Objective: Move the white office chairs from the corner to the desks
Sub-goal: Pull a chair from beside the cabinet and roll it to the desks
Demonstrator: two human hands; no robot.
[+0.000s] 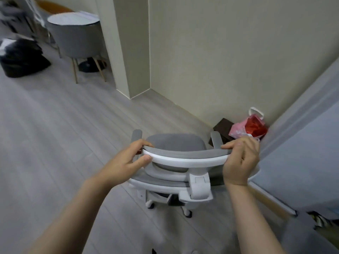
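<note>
- Position: the white office chair (176, 173) stands on the grey plank floor (64, 134) just in front of you, its back toward you and its seat facing the room corner, where a pink bag (246, 128) and a brown box (222, 128) lie against the wall. No desk is identifiable in view.
- Left hand (128, 162): your fingers curl over the left end of the top rail (183, 159), thumb pressed against the white rear edge. Firm grip.
- Right hand (240, 162): it wraps the right end of the same rail, fingers over the top, palm behind.
- Handling, judged: the frame is rigid white plastic, so the rail should transmit push and pull without flex. The grey mesh is soft, so keep your load off it.
- The castors (187, 213) under the base suggest rolling, not lifting. Expect moderate weight and easy travel on this smooth floor.
- Risk: a high grip can tip the chair if a castor snags, and castors may swivel, so steer with both ends.
- The armrests (136, 136) look like an alternative hold, but they may be adjustable and shift.
</note>
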